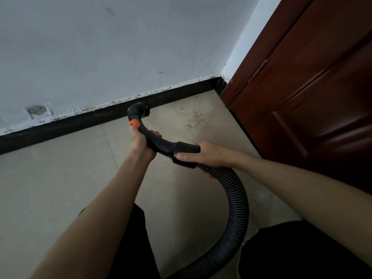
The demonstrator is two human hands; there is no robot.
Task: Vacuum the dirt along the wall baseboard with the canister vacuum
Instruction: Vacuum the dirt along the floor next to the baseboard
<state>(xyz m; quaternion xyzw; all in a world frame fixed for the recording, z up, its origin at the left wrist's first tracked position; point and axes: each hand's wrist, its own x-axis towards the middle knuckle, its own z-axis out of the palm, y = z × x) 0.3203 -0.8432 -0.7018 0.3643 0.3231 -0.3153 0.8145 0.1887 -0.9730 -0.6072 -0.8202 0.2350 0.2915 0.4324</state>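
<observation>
Baseboard [60, 127] and door [302, 97] hem the corner; open floor [50, 188] lies left.

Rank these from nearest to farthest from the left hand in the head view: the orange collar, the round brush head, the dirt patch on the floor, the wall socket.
From the left hand:
1. Orange collar, just above the thumb on the handle.
2. Round brush head, beyond it, at the baseboard.
3. Dirt patch, to the right, toward the door.
4. Wall socket, far left, on the wall.

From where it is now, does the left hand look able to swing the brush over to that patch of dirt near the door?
Probably yes. The left hand grips the handle, and only bare floor separates the brush from the dirt; nothing blocks the way.
</observation>
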